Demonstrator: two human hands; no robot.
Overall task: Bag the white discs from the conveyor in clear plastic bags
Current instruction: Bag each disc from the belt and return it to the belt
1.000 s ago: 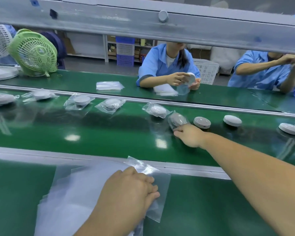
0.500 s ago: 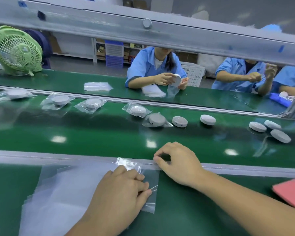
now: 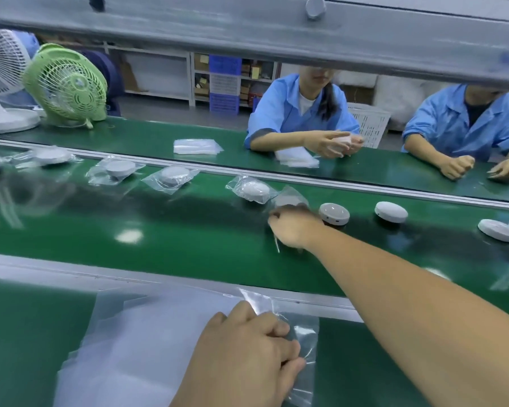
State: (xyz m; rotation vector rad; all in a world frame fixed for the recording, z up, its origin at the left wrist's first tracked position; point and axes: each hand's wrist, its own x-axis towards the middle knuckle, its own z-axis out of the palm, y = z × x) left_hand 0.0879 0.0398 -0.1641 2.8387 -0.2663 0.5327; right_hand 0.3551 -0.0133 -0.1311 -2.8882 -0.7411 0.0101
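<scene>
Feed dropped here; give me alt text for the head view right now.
The right hand reaches across the conveyor to a bagged disc, just left of a bare white disc. The left hand, curled, holds a stack of clear bags at the near edge. Two workers sit opposite.

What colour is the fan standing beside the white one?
Light green, grille and housing alike: the desk fan, seen best in the head view.

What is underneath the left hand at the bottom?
A stack of clear plastic bags, fanned on the green table. The left hand hides whatever lies beneath its palm.
</scene>
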